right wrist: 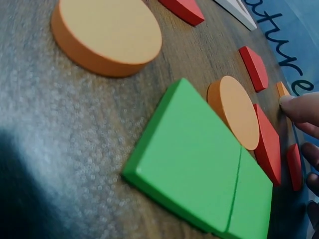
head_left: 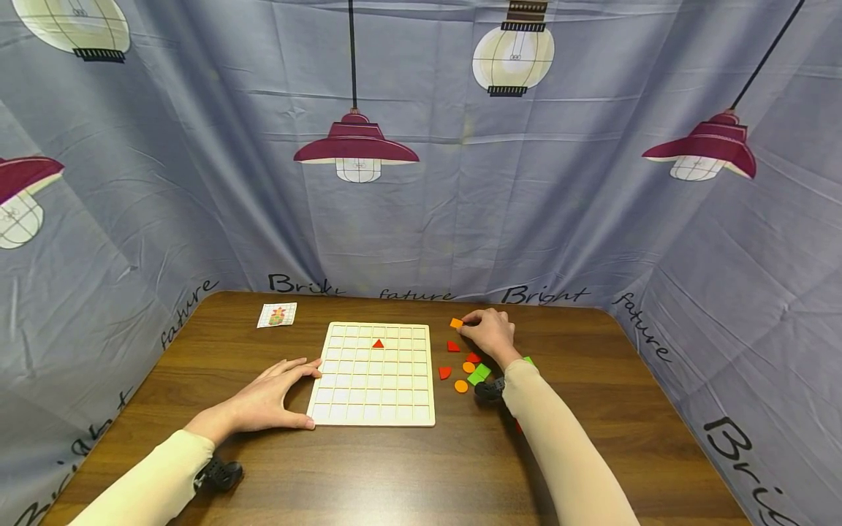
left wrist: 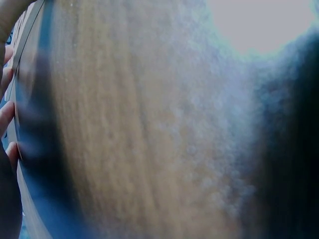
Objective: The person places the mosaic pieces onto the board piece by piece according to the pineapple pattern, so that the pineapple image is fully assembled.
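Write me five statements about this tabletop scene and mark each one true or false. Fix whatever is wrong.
1. A red triangle lies on the gridded board. True.
2. The left hand is at the orange square. False: it touches the left edge of the board; the right hand is at the orange square.
3. The small picture card lies to the right of the board. False: the card lies to the left, near the back of the table.
4. Two green pieces lie against each other. True.
5. The orange discs are on the board. False: both discs in view lie on the table, to the right of the board.
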Demonstrator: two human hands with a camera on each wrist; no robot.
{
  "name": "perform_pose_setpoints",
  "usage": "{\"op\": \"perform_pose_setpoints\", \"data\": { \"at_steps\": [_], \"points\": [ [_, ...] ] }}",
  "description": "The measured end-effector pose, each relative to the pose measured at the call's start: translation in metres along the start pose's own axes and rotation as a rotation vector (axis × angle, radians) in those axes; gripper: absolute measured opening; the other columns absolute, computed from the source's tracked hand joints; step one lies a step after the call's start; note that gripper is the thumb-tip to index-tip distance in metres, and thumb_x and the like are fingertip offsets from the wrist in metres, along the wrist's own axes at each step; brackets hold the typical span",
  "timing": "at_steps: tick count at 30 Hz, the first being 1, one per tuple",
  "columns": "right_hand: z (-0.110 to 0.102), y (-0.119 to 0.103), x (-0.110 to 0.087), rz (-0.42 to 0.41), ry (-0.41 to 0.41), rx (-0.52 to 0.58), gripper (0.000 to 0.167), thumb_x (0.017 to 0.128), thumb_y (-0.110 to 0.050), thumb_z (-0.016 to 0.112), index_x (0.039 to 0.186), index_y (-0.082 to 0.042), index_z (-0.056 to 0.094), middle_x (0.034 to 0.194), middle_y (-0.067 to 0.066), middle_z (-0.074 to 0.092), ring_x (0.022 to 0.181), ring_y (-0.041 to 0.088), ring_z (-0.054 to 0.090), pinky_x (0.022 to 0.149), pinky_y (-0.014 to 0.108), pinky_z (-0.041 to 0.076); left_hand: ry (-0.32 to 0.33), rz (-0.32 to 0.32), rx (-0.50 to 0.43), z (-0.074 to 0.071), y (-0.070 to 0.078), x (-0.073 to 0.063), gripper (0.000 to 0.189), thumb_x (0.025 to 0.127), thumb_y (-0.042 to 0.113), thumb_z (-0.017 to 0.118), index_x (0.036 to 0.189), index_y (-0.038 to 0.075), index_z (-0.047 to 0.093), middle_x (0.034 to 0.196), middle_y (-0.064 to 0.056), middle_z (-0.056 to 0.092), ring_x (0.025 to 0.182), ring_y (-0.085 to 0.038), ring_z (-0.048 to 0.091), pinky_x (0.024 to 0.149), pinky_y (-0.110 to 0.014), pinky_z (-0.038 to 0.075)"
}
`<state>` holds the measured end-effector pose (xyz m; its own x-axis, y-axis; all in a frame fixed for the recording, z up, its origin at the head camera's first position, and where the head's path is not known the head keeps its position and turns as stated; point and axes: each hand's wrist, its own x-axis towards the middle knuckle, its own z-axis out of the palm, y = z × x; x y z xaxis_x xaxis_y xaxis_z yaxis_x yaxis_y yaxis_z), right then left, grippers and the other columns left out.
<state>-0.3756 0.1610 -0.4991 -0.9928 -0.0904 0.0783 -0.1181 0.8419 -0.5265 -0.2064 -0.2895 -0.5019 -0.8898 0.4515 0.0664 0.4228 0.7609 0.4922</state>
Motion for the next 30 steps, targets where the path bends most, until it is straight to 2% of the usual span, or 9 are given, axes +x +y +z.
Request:
{"op": "perform_pose_setpoints", "data": {
  "at_steps": [8, 22, 30],
  "points": [
    [0.0013, 0.0006, 0.0004, -0.011, 0.019, -0.009, 0.028, 0.089, -0.038, 0.078, 0.111, -0.019, 0.079, 0.119, 0.009, 0.065, 0.117, 0.037, 0.047, 0.094, 0.057, 0.032, 0.002, 0.003, -0.003, 0.0002, 0.0002, 0.0001, 0.085, 0.072, 0.075, 0.076, 0.138, 0.026, 0.057, 0.162, -0.002, 0.038, 0.147, -0.044, 0.030, 0.115, -0.070, 0.023],
    [0.0044, 0.0029, 0.0049, -0.118, 0.041, -0.102, 0.024, 0.091, -0.035, 0.076, 0.107, -0.017, 0.080, 0.119, 0.006, 0.066, 0.115, 0.033, 0.048, 0.098, 0.058, 0.034, 0.001, -0.003, -0.001, -0.0013, 0.0020, -0.0003, 0.085, 0.072, 0.075, 0.077, 0.138, 0.026, 0.057, 0.163, -0.001, 0.038, 0.147, -0.043, 0.030, 0.114, -0.071, 0.024],
    [0.0077, 0.0032, 0.0047, -0.114, 0.059, -0.071, 0.022, 0.090, -0.034, 0.075, 0.102, -0.016, 0.080, 0.120, 0.006, 0.066, 0.118, 0.033, 0.047, 0.099, 0.054, 0.035, 0.016, -0.005, 0.002, -0.0015, 0.0010, -0.0010, 0.083, 0.073, 0.073, 0.078, 0.140, 0.028, 0.057, 0.162, -0.004, 0.039, 0.145, -0.046, 0.032, 0.111, -0.073, 0.027]
  ]
}}
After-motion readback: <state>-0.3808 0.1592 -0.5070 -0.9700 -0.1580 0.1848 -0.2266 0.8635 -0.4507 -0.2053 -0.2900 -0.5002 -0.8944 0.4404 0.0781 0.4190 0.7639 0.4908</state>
